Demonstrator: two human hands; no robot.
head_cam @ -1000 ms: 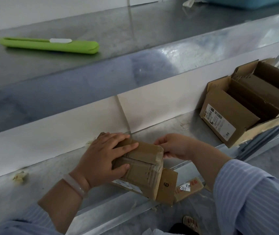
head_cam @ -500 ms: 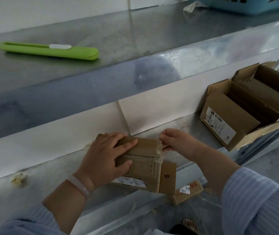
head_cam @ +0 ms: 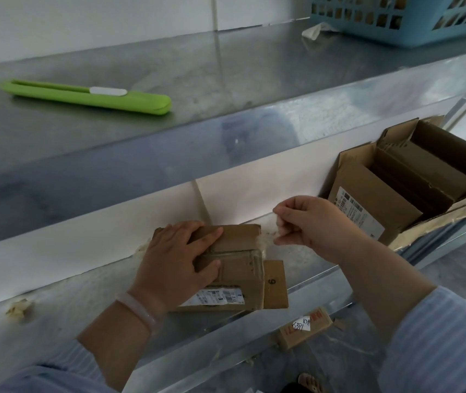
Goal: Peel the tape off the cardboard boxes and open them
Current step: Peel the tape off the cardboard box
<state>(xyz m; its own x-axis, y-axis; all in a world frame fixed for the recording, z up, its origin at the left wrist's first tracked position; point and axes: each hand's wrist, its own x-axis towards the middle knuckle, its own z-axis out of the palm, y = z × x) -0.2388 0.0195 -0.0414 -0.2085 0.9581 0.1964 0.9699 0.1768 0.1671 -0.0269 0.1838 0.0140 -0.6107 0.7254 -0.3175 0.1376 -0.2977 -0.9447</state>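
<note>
Brown cardboard box [head_cam: 237, 242], lime green cutter [head_cam: 90, 96], light blue lattice basket [head_cam: 382, 18], blue-white striped sleeve [head_cam: 438, 350], grey steel shelf [head_cam: 226, 66]

Blue basket [head_cam: 413, 35]: cut off by the top and right edges; contents behind its lattice unidentifiable. Opened cardboard box [head_cam: 373, 199]: far side lost past the right edge; label print too small to read. Small box [head_cam: 240, 268]: left end hidden under the left hand [head_cam: 175, 262]; label partly covered by the wrist, print illegible. Tape strip [head_cam: 268, 241]: clear and faint, edges hard to trace between the small box's corner and the pinching fingertips of the right hand [head_cam: 311, 222]. Cardboard piece marked 6 [head_cam: 275, 285]: left part hidden behind the small box. Labelled parcel [head_cam: 305, 326]: handwritten figures unclear. Sandalled foot [head_cam: 311, 383]: cut by the bottom edge.
</note>
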